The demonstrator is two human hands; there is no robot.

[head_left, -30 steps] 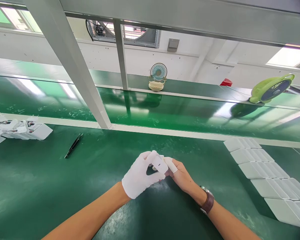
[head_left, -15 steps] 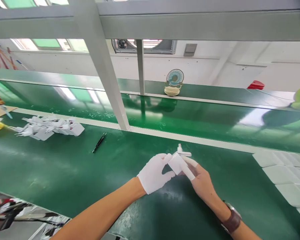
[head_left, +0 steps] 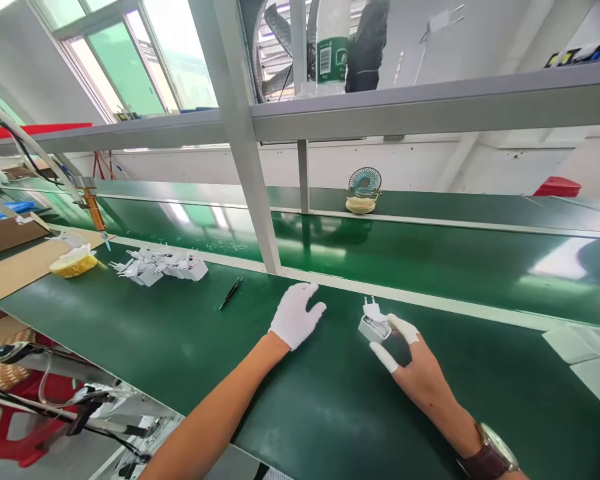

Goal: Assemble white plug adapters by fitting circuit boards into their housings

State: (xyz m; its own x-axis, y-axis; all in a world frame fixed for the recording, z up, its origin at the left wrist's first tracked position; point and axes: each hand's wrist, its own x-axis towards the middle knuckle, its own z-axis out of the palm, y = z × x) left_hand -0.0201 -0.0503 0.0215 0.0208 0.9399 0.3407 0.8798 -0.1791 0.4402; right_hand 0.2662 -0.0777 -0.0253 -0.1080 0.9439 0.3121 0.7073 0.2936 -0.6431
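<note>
In my right hand (head_left: 410,353), gloved only at the fingertips, a white plug charger (head_left: 375,325) is held between thumb and fingers, just above or on the green tabletop; I cannot tell which. Its two pins point up and away, and its casing looks open on one side. My left hand (head_left: 297,315), in a white glove, hovers to the left with thumb and fingers apart and nothing in it. Dark tweezers (head_left: 231,293) lie to its left. Beyond them is a pile of similar white plug chargers (head_left: 160,265).
A grey post (head_left: 253,167) rises from the bench's back edge to a shelf beam. At left, a dispensing syringe (head_left: 95,212) hangs over a yellow sponge (head_left: 74,261). White flat pieces (head_left: 587,347) lie at right; a small fan (head_left: 364,187) stands behind.
My left hand has let go of the charger and moved left. The right hand keeps the charger, now turned with its open side showing. My view has tilted up and shifted left.
</note>
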